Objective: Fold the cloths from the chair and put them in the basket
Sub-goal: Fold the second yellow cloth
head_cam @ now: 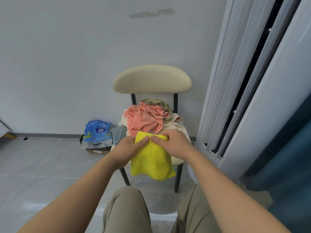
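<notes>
Hands, left hand (127,149) and right hand (173,143), pinched the top edge of a yellow cloth (152,161) before the chair (152,79); soft, light, limp, probably best gripped at corners.

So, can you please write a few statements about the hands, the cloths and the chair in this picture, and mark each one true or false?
1. The left hand and the right hand both grip the yellow cloth. True.
2. A pink cloth lies on the chair. True.
3. The yellow cloth lies flat on the chair seat. False: it hangs from the two hands, in front of the chair.
4. A basket stands on the floor left of the chair. False: no basket is in view; a blue bag lies there.
</notes>
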